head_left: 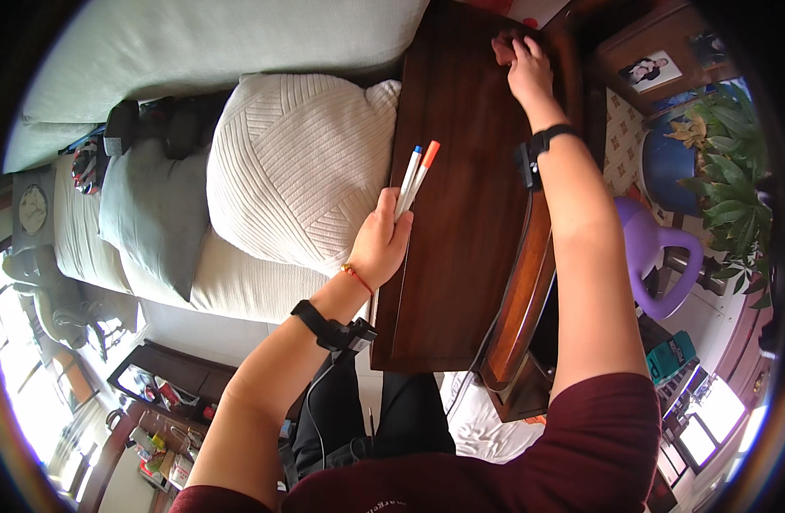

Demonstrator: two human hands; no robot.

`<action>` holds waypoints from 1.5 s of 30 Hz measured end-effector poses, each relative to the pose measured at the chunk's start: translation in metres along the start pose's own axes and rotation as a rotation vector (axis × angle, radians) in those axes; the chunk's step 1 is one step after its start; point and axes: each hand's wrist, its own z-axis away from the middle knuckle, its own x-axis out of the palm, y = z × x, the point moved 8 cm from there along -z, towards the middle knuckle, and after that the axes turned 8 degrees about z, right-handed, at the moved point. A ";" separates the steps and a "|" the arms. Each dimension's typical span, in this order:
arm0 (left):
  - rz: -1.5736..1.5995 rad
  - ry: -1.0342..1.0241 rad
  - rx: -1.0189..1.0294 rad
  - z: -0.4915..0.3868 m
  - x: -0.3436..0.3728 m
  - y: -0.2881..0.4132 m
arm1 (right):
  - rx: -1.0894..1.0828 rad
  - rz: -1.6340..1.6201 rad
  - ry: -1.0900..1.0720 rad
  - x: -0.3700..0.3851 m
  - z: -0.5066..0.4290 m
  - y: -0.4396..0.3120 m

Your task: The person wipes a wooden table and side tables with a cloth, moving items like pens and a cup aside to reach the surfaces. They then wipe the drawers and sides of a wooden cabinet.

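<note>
My left hand [381, 240] grips two slim pens with white barrels, held above the near-left edge of a dark brown wooden tabletop [463, 256]. One is an orange-ended pen [424, 168]; the other, a blue-ended pen [407, 179], lies close beside it. At the far right corner of the same surface, my right hand [533, 74] has its fingers on a crumpled reddish-brown cloth [504, 50], which rests against the wood. Part of the cloth is hidden by the fingers.
A ribbed cream cushion [302, 167] on the sofa borders the tabletop's left side. Along the right runs a raised wooden rail [517, 320], with a thin black cable [509, 282] beside it. Beyond stand a purple watering can [642, 256] and a potted plant [725, 192].
</note>
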 end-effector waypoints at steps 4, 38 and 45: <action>0.009 -0.019 -0.056 0.004 0.005 -0.007 | 0.051 0.150 -0.290 0.041 -0.011 0.014; -0.071 -0.096 -0.072 0.050 0.001 -0.012 | 0.011 -0.414 -0.591 -0.110 0.480 -0.098; -0.077 -0.053 -0.060 0.050 -0.006 -0.011 | 0.157 -0.531 -0.069 -0.073 0.280 -0.044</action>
